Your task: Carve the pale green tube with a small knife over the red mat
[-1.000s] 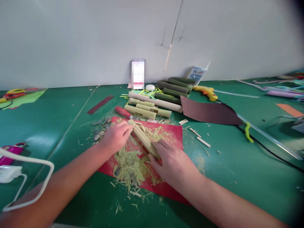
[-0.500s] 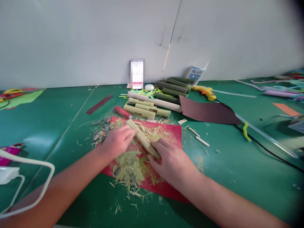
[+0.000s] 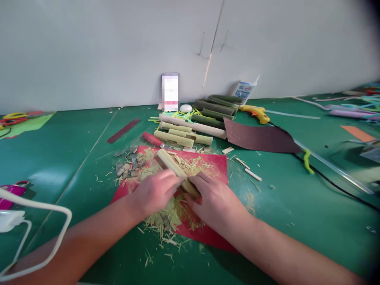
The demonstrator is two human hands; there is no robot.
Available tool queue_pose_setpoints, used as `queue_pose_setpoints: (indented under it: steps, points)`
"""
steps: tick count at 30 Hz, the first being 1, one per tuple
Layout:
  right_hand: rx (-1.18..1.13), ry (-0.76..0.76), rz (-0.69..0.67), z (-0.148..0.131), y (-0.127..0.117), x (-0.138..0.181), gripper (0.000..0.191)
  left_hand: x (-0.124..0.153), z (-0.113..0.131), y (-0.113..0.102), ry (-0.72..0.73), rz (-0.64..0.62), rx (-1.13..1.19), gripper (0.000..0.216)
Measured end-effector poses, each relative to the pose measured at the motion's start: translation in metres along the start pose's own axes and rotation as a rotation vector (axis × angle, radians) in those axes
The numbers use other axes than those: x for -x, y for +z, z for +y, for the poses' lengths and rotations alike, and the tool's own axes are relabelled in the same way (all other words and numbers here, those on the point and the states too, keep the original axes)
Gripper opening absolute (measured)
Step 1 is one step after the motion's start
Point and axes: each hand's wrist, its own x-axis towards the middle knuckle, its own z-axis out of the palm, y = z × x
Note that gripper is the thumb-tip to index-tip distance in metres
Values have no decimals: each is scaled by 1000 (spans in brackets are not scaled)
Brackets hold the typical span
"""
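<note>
My right hand [image 3: 212, 196] is closed round the near end of a pale bamboo tube [image 3: 171, 162], which slants away to the left above a red sheet [image 3: 218, 162]. Against the middle of that tube presses my left hand [image 3: 158, 192], its fingers pinched together; whatever lies between them is hidden. Fibrous green shavings [image 3: 163, 219] cover the sheet under both hands. Just beyond the far end of the tube rests a red-handled tool [image 3: 152, 140], next to several peeled bamboo pieces [image 3: 173, 138].
Dark green bamboo tubes [image 3: 213, 107] lie at the back, near a yellow glue gun [image 3: 257, 113]. A brown sandpaper sheet [image 3: 261, 136] curls at the right, with a narrow brown strip [image 3: 124, 130] on the left. A phone [image 3: 170, 91] leans on the wall; a white cable [image 3: 67, 225] loops at left.
My left hand has slid along the bamboo tube from its far end toward me and my right hand. The right hand keeps its hold in nearly the same place.
</note>
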Motion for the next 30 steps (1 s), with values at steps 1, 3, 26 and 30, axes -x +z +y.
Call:
queue_pose_setpoints:
  steps: [1, 3, 26, 30]
  points:
    - [-6, 7, 3, 0, 0, 0, 14, 0, -1, 0, -25, 55, -17, 22]
    - [-13, 18, 2, 0, 0, 0, 15, 0, -3, -1, -67, 148, -48, 20]
    - [-58, 32, 5, 1, 3, -1, 15, -1, -2, -2, 13, 67, 46, 19]
    - [-58, 44, 2, 1, 2, -2, 13, -2, -1, -1, -16, 105, 5, 21]
